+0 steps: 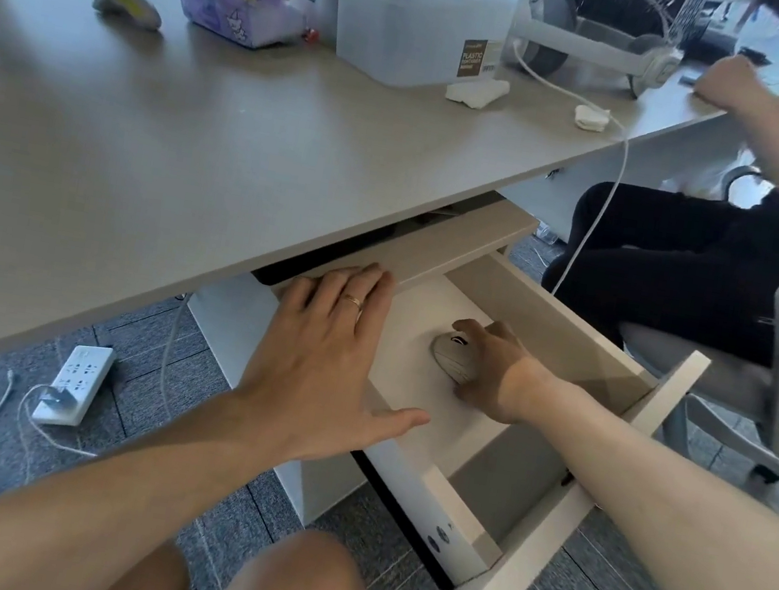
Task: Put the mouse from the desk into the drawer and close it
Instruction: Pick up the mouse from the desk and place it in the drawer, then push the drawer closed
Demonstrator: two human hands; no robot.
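Mouse is in, drawer not shut yet

Mouse (pixel 454 362) sits on the open drawer (pixel 572 318) floor, our right hand (pixel 493 367) curled around it. Left hand (pixel 332 352) lies flat and empty on the cabinet top. We just need to let go and push it closed.

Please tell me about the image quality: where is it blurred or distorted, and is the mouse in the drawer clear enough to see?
In the head view, the wide-angle lens bends the desk edge and stretches the forearms; the far items and the seated person at the upper right are blurred; the mouse under the right hand in the open drawer is reasonably sharp, partly shaded; the left hand is clear.
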